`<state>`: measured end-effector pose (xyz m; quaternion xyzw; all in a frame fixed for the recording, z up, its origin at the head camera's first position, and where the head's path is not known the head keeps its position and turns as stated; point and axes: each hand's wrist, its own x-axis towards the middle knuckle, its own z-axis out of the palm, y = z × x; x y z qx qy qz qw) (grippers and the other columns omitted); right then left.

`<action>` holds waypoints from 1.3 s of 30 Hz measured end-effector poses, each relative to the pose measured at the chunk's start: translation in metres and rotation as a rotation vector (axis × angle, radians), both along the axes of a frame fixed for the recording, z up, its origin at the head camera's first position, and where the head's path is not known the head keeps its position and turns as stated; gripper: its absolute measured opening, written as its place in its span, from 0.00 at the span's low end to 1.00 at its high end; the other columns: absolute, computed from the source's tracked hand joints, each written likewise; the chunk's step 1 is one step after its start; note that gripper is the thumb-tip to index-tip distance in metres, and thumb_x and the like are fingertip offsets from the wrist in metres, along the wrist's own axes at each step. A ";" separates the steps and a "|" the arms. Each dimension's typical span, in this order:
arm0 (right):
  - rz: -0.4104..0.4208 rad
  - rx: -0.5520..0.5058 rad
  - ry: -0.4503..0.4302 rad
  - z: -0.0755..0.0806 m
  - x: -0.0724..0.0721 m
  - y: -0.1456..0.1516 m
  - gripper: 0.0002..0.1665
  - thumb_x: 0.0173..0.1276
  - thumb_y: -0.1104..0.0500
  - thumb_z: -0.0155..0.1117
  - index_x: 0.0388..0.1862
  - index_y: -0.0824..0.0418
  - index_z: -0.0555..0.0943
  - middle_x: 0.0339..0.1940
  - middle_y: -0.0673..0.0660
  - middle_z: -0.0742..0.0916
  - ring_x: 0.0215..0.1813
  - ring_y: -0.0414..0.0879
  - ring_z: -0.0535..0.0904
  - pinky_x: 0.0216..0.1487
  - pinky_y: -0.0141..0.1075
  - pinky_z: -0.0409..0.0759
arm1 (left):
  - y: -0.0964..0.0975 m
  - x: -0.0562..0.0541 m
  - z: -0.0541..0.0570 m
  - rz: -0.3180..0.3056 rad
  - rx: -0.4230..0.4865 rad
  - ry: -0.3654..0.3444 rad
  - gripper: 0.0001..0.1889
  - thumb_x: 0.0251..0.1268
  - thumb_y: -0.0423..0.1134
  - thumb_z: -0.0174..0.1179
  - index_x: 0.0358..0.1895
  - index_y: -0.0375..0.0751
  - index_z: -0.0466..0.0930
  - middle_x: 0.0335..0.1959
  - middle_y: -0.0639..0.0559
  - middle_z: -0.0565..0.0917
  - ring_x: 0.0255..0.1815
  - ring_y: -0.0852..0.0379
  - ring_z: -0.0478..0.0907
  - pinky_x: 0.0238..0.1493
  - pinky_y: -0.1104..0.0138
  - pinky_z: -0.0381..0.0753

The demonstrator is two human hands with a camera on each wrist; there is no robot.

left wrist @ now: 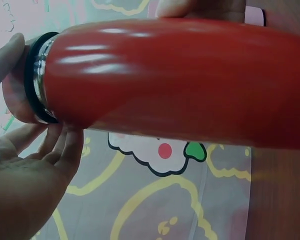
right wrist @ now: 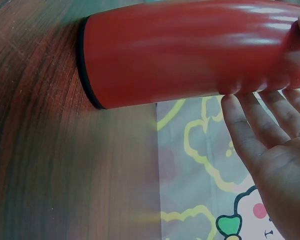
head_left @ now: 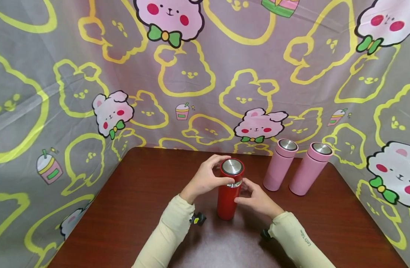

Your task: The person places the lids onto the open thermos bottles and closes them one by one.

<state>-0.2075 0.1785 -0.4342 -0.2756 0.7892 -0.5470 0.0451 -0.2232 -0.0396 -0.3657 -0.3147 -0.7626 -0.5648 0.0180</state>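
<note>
A red thermos bottle stands upright on the table. Its lid has a brushed silver disc on top, and a shiny metal band with a dark ring shows just below that lid. My left hand grips the lid from the left, thumb across the front and fingers round the back. On the other side, my right hand holds the upper body between thumb and fingers. The right wrist view shows the fingertips against the red surface and the bottle's black base rim on the wood.
Two pink thermos bottles with silver-topped lids, one nearer and one farther left, stand upright at the back right. A patterned cloth walls in the dark brown table at the back and sides.
</note>
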 end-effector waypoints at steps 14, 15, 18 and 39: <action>0.012 -0.033 -0.038 -0.002 0.001 0.000 0.36 0.60 0.64 0.68 0.66 0.65 0.66 0.55 0.61 0.81 0.53 0.51 0.79 0.52 0.37 0.76 | -0.004 0.015 0.005 -0.051 0.067 -0.003 0.32 0.49 0.28 0.70 0.61 0.32 0.70 0.52 0.42 0.77 0.48 0.55 0.76 0.51 0.58 0.75; 0.013 -0.034 -0.038 -0.002 0.001 0.000 0.36 0.60 0.65 0.68 0.66 0.65 0.66 0.55 0.62 0.81 0.53 0.52 0.79 0.52 0.38 0.76 | -0.004 0.014 0.003 -0.054 0.082 0.003 0.32 0.49 0.27 0.70 0.60 0.31 0.70 0.52 0.41 0.77 0.48 0.55 0.77 0.52 0.58 0.75; 0.011 -0.028 -0.032 -0.001 0.002 -0.001 0.35 0.60 0.65 0.68 0.65 0.66 0.66 0.54 0.62 0.81 0.52 0.52 0.79 0.51 0.38 0.76 | -0.003 0.013 0.000 -0.056 0.110 0.020 0.32 0.48 0.26 0.70 0.60 0.29 0.70 0.51 0.40 0.77 0.48 0.55 0.76 0.52 0.57 0.74; 0.005 -0.028 -0.020 -0.013 -0.005 0.003 0.33 0.60 0.64 0.68 0.64 0.62 0.68 0.54 0.60 0.81 0.52 0.51 0.79 0.52 0.37 0.76 | -0.007 0.009 -0.005 -0.158 0.125 -0.058 0.31 0.57 0.27 0.64 0.65 0.31 0.65 0.55 0.39 0.77 0.53 0.55 0.75 0.55 0.57 0.73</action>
